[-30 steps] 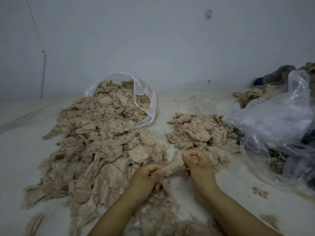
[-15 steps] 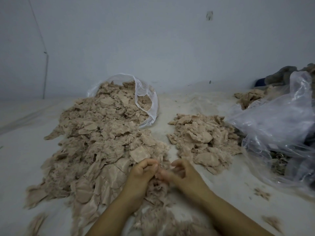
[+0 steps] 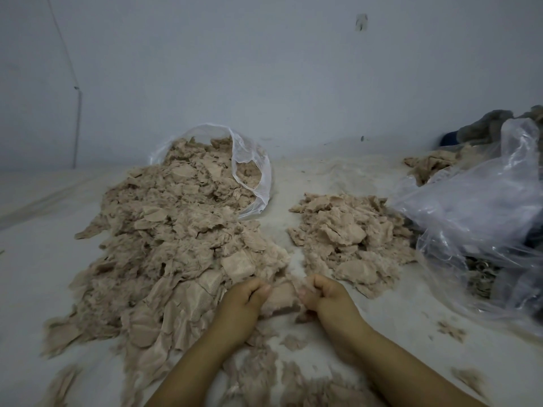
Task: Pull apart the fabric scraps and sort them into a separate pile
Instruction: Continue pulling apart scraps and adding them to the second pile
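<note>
Both hands, left hand (image 3: 245,298) and right hand (image 3: 323,295), grip one scrap (image 3: 279,301) with curled fingers; the right pile (image 3: 349,239) is small, and the left big pile (image 3: 176,245) is mostly left to sort.

A pale, lint-dusted surface (image 3: 338,183) carries a large heap of beige fabric scraps (image 3: 176,245) spilling from a clear bag (image 3: 252,177), a smaller separate pile (image 3: 349,239) to its right, a crumpled plastic bag (image 3: 476,207), and stray bits (image 3: 451,330).

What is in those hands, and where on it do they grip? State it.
One beige fabric scrap, stretched between both hands: the left hand pinches its left edge, the right hand pinches its right edge.
</note>
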`<state>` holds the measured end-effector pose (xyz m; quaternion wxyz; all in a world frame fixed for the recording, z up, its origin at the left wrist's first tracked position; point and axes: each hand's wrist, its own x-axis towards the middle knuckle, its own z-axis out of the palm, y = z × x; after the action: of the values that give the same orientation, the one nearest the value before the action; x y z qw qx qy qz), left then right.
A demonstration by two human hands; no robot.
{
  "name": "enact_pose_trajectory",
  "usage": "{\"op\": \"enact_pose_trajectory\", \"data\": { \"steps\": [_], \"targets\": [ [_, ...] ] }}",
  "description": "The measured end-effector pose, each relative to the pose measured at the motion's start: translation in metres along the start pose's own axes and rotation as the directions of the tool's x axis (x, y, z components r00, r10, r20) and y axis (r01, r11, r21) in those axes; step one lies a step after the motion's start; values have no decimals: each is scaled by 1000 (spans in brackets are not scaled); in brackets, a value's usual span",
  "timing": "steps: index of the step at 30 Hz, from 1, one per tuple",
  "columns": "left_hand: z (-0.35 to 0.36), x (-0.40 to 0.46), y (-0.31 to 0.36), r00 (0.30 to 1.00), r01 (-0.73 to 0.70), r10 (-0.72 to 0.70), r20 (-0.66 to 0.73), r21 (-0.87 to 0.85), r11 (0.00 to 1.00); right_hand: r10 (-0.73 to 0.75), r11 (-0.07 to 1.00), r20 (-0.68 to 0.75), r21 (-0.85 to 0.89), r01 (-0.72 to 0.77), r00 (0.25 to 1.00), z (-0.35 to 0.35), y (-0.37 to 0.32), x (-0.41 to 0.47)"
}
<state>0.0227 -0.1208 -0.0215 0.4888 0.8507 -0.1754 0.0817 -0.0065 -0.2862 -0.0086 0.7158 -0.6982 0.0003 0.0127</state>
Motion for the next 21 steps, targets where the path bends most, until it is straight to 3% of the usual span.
{"op": "enact_pose_trajectory", "data": {
  "steps": [4,9,13,15,19,21],
  "targets": [
    [4,0,-2,998,-3,2,-63,-25,1000,59,997,32,49,-61,998,0,0,0],
    [6,-5,2,998,-66,66,-1,-16,998,43,999,28,-12,-43,999,-1,1,0],
    [1,0,-1,991,18,-16,-130,11,1000,19,998,-90,64,-14,996,-7,-3,3],
    [-4,-1,0,985,29,-43,-168,-83,996,6,996,-109,93,4,994,-15,-8,3],
    [-2,-8,14,999,38,-36,13,-213,976,-30,993,-30,114,33,999,-10,-10,0],
    [4,-8,17,1000,29,-27,14,-207,978,-29,993,2,114,29,1000,-5,-8,-1]
  ]
}}
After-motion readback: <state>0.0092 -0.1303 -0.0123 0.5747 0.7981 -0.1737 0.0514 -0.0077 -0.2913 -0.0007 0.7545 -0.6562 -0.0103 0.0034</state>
